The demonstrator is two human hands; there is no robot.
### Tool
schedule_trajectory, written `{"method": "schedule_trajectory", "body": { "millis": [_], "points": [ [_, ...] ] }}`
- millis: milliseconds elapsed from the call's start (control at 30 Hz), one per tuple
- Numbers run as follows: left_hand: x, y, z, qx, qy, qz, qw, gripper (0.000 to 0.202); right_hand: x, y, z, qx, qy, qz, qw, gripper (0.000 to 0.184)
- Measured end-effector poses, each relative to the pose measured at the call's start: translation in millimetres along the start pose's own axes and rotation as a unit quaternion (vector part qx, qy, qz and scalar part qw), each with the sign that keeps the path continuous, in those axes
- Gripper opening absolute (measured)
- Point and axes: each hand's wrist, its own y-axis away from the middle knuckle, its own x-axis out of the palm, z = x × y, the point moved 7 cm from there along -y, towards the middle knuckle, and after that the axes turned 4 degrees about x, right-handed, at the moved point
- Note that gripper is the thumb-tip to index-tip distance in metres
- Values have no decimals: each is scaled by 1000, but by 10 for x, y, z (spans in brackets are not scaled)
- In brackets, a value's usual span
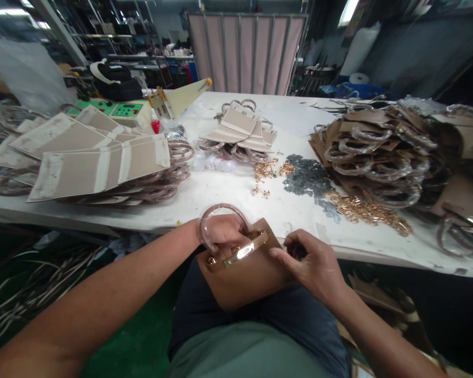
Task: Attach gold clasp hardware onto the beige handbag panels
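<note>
Ahead of me runs the white table [228, 186], its near edge just beyond my knees, with a rack of pink panels [246, 55] standing upright past its far side. My left forearm [126, 286] slants in and up from the lower left, while my right forearm [386, 331] comes in from the lower right, so that both wrists meet over my lap. A bulky heap of brown pieces [362, 147] with wrapped handles fills the table's right side, beyond my right hand [313, 265]; beige panels [102, 160] are piled on the left, in front of a green control box [128, 110], and a smaller beige stack [240, 123] sits between. The brown panel [252, 283] I am working on lies tilted across my dark trousers [189, 310], short of the table edge. My left hand [223, 229] reaches through its wrapped handle [202, 229], which loops across my wrist, and those fingers bend down to grip the panel by its top, tips partly hidden. My right fingers curl at the panel's right edge, thumb against it; whether they pinch anything I can't tell. Flat grey pieces [305, 176] spread near the heap, beside loose gold fittings [364, 212]. A shiny gold bar [247, 251] sits on the panel, next to a tiny gold stud [212, 260].
</note>
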Motion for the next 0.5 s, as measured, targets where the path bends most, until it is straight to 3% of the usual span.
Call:
{"method": "schedule_trajectory", "body": {
  "millis": [67, 167, 233, 333, 433, 500],
  "points": [
    [62, -45, -28, 6, 11, 38, 999, 11, 66, -54, -40, 27, -12, 5, 1000, 50],
    [71, -66, -27, 21, 40, 65, 997, 18, 210, -147, -83, 51, -86, 94, 991, 53],
    [-24, -44, 70, 10, 82, 41, 996, 30, 250, -197, -162, 98, -155, 130, 974, 44],
    [-245, 20, 340, -22, 172, -41, 984, 45, 296, -231, -305, 175, -201, 148, 952, 49],
    [-405, 66, 559, -24, 224, -116, 967, 48, 432, -242, -270, 140, -177, 192, 955, 55],
    [-388, 63, 595, -19, 222, -104, 969, 47, 466, -272, -226, 111, -150, 166, 968, 58]
  ]
}}
